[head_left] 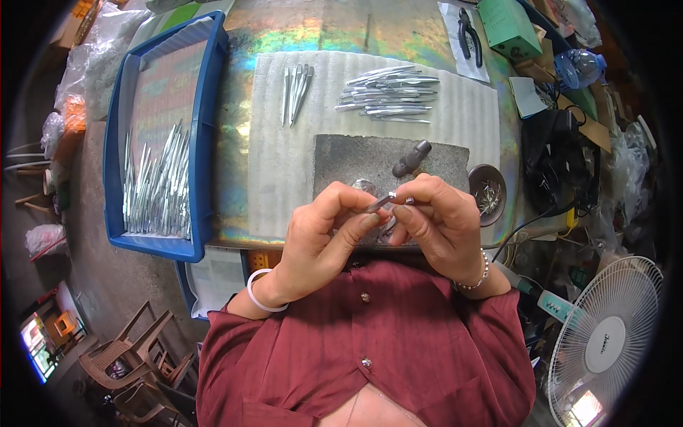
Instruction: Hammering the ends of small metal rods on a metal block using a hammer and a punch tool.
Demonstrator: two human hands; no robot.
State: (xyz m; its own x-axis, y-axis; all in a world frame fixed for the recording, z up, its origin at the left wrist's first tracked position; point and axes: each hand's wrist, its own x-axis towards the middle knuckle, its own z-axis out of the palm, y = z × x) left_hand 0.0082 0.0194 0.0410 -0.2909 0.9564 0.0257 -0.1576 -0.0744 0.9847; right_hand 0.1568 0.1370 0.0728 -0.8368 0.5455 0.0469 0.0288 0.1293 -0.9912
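My left hand (324, 231) and my right hand (437, 217) meet close to my chest, both pinching a small shiny metal piece (382, 202) between their fingertips. Just beyond them lies a dark grey stone slab (356, 158) with a small hammer (411, 160) resting on it. Further away, on a white corrugated mat (277, 156), lie a small bunch of metal strips (296, 89) and a larger pile of metal strips (388, 92).
A blue tray (203, 142) at the left holds several more metal strips. A small dark bowl (488, 191) of tiny parts sits right of the slab. Pliers (468, 35), a green box (509, 28) and cables lie at the back right. A white fan (605, 341) stands lower right.
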